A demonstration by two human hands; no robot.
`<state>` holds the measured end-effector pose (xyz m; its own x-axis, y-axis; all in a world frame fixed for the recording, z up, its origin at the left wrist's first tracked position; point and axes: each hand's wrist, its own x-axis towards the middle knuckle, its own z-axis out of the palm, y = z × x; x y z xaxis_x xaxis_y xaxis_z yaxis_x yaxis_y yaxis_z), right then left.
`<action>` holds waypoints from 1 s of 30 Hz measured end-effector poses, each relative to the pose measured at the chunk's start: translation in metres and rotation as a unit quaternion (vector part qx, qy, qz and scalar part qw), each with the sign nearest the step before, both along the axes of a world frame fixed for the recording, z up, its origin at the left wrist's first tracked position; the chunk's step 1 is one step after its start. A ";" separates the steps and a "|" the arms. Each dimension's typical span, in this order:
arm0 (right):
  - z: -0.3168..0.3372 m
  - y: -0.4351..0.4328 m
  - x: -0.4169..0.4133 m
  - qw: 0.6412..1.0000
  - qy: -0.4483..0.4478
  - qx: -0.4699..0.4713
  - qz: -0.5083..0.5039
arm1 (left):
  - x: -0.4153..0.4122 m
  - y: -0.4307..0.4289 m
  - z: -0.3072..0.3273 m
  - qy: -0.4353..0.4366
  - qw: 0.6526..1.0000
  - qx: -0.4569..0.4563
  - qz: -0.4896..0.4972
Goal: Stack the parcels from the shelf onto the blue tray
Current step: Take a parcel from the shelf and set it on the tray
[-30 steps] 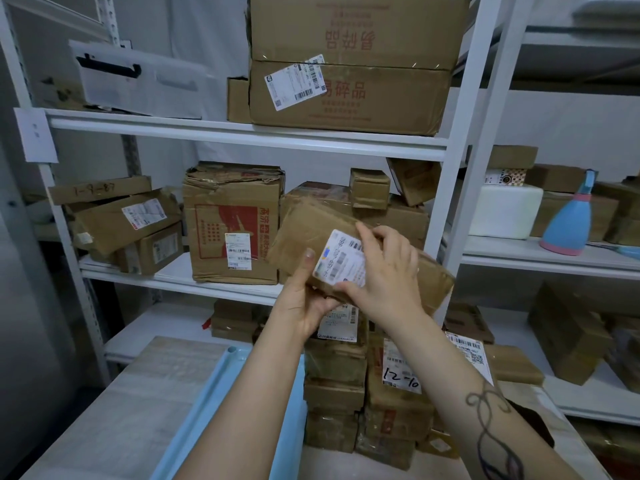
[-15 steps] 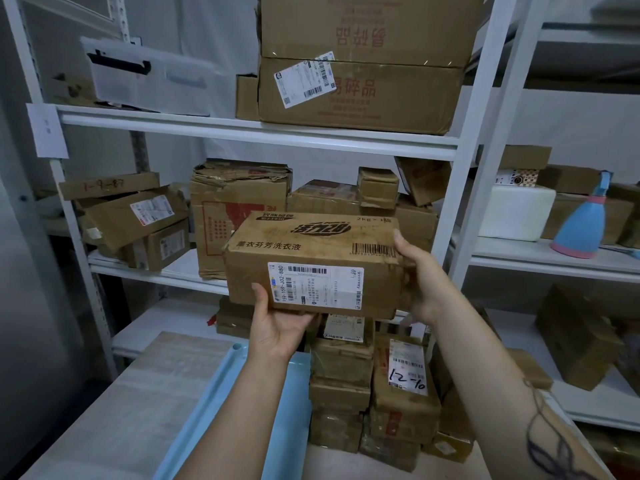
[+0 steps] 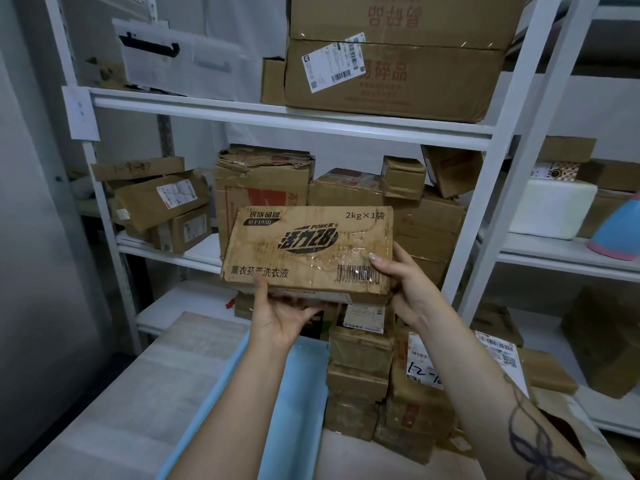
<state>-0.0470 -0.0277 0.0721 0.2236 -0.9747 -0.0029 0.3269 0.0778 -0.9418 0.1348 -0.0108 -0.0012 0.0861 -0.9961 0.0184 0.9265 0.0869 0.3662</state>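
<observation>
I hold a flat brown cardboard parcel with black printing and a barcode in front of the shelf, its printed face turned toward me. My left hand grips its lower edge from beneath, thumb on the front. My right hand grips its lower right corner, thumb by the barcode. Below it lies the blue tray, with two stacks of brown parcels on its right part. More parcels stand on the middle shelf behind.
White metal shelving carries big cartons above and smaller boxes at the left. A white upright stands just right of the parcel. A pale table holds the tray. A blue and pink object sits far right.
The parcel has tipped so its printed top face shows instead of the labelled side, and it sits a little lower and closer. My left hand stays under it, my right at the right corner.
</observation>
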 end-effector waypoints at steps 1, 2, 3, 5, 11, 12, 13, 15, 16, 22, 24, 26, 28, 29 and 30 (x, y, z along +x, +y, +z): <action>-0.002 0.000 0.006 1.000 0.003 -0.001 0.000 | 0.003 0.001 0.000 0.005 1.000 0.009 0.012; -0.004 -0.001 0.012 1.000 0.009 -0.006 0.000 | 0.007 0.002 0.000 0.006 1.000 0.019 0.024; -0.005 0.000 0.017 1.000 0.016 -0.008 -0.002 | 0.010 0.002 0.000 0.003 0.999 0.024 0.034; -0.010 -0.001 0.027 1.000 0.028 -0.009 0.003 | 0.019 0.003 -0.004 -0.015 0.998 0.035 0.052; -0.030 -0.009 0.051 0.995 0.092 -0.007 0.025 | 0.042 0.003 -0.022 -0.007 0.993 0.076 0.090; -0.034 -0.010 0.056 0.994 0.102 -0.002 0.032 | 0.047 0.002 -0.025 -0.008 0.992 0.086 0.097; -0.037 -0.010 0.062 0.994 0.107 0.002 0.037 | 0.052 0.002 -0.029 -0.008 0.990 0.097 0.103; -0.041 -0.011 0.074 0.993 0.113 0.005 0.034 | 0.062 0.000 -0.035 -0.010 0.986 0.118 0.114; -0.044 -0.011 0.080 0.993 0.111 0.008 0.027 | 0.066 -0.002 -0.038 -0.010 0.985 0.124 0.117; -0.066 -0.022 0.109 0.990 0.136 -0.001 -0.049 | 0.091 -0.016 -0.057 -0.025 0.977 0.162 0.135; -0.069 -0.023 0.119 0.982 0.172 -0.010 -0.077 | 0.096 -0.022 -0.064 -0.031 0.974 0.178 0.138; -0.077 -0.027 0.129 0.965 0.239 -0.014 -0.109 | 0.101 -0.028 -0.073 -0.037 0.971 0.195 0.131; -0.086 -0.026 0.137 0.937 0.321 -0.035 -0.129 | 0.101 -0.032 -0.084 -0.045 0.970 0.208 0.116; -0.092 -0.026 0.142 0.923 0.357 -0.054 -0.134 | 0.101 -0.034 -0.090 -0.050 0.969 0.216 0.110; -0.097 -0.025 0.146 0.907 0.392 -0.073 -0.136 | 0.101 -0.037 -0.095 -0.055 0.967 0.224 0.105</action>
<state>0.0987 -0.0530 -0.0247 -0.0400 -0.9963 0.0755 -0.4600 -0.0487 -0.8866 0.2354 -0.0475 -0.0964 0.3092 -0.8675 -0.3896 0.8585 0.0784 0.5067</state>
